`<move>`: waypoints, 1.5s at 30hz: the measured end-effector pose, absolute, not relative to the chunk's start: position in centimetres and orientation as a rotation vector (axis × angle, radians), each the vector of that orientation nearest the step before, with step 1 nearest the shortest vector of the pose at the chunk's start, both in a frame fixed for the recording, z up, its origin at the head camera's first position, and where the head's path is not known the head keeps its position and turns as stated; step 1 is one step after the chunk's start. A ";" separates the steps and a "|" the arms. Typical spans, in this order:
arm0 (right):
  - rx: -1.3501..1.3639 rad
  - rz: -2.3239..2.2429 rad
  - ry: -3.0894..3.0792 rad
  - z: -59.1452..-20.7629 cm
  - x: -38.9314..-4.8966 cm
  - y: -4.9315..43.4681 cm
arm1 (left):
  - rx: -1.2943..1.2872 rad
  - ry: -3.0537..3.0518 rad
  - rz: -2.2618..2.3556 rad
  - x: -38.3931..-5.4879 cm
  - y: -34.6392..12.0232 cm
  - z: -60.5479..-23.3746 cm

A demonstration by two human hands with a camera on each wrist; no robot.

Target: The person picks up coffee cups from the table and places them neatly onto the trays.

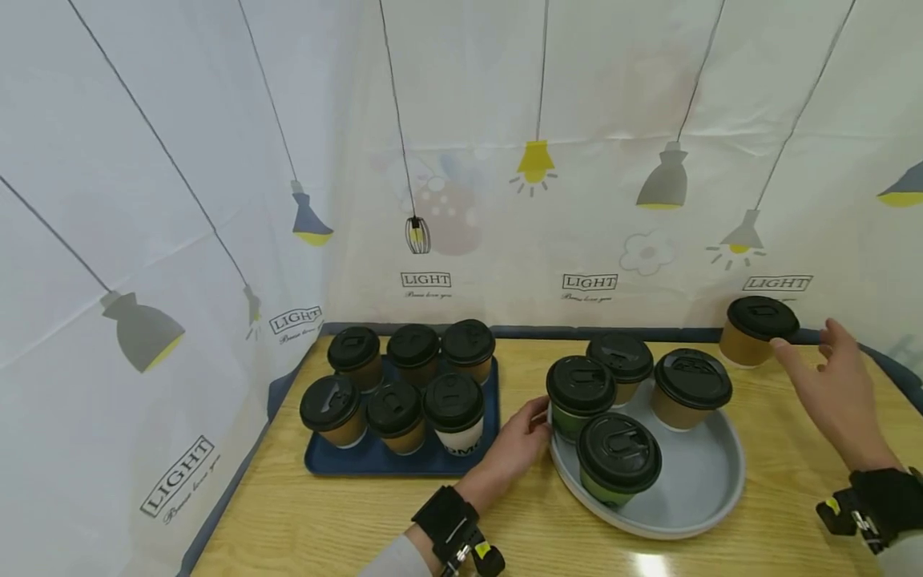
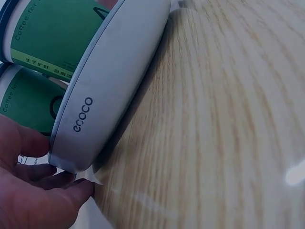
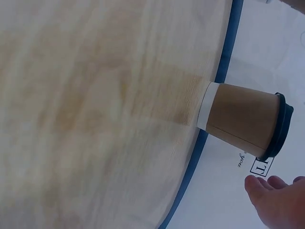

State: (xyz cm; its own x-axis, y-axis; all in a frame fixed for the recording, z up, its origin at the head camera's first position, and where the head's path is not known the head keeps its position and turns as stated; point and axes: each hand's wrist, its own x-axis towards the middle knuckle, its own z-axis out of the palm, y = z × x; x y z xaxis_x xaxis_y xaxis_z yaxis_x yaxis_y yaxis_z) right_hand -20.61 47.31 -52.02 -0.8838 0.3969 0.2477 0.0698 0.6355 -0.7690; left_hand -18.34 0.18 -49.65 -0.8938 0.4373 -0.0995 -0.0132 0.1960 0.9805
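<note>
At the left edge of a round pale grey tray (image 1: 695, 501), my left hand (image 1: 515, 441) grips the rim; in the left wrist view its thumb (image 2: 33, 142) lies by the upper edge and its fingers by the underside. Two green paper coffee cups (image 1: 598, 483) and two brown ones (image 1: 678, 413), all with black lids, stand on that tray. To the right, my right hand (image 1: 836, 393) is open beside a single brown coffee cup (image 3: 243, 117). That cup stands upright on the table, and in the right wrist view a gap shows between it and the fingers.
A dark blue rectangular tray (image 1: 404, 466) on the left carries several lidded coffee cups, one of them white (image 1: 457, 441). The wooden table (image 1: 288, 521) meets a printed cloth (image 1: 490, 224) at its back and left side.
</note>
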 end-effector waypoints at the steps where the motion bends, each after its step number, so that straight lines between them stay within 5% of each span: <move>1: -0.387 1.150 -2.474 -50.9 -20.6 46.6 | 0.400 2.117 1.744 -18.4 0.2 -49.7; 8: -0.501 1.194 -2.515 -45.5 -20.0 43.3 | 0.421 2.102 1.743 -18.4 0.8 -49.6; 27: -0.520 1.179 -2.536 -46.7 -22.3 44.6 | 0.454 2.090 1.739 -18.1 1.2 -49.6; 45: -0.481 1.178 -2.390 -45.8 -20.4 42.0 | 0.426 2.097 1.767 -18.2 0.0 -49.9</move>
State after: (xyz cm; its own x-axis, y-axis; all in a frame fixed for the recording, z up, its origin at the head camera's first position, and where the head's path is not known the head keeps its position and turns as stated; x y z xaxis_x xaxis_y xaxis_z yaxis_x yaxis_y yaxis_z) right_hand -20.39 41.96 -45.76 -0.8470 0.4822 0.2238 0.1162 0.5787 -0.8072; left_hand -18.20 -0.01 -49.91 -0.8882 0.4521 -0.0818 -0.0041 0.1703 0.9854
